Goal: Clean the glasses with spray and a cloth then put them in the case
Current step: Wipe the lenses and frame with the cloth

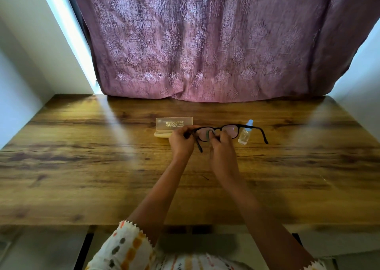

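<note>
Black-framed glasses (231, 129) are held above the wooden table (82, 167), temples unfolded toward me. My left hand (182, 144) grips the frame at its left hinge. My right hand (223, 152) pinches a small green cloth (208, 134) against the left lens. A clear spray bottle (245, 133) with a pale blue cap stands just right of the glasses. An open translucent case (174, 123) lies behind my left hand, its lid upright and its base partly hidden by my fingers.
A mauve patterned curtain (205, 43) hangs down to the table's far edge. White walls (24, 74) close in on both sides. The table's front edge runs below my forearms.
</note>
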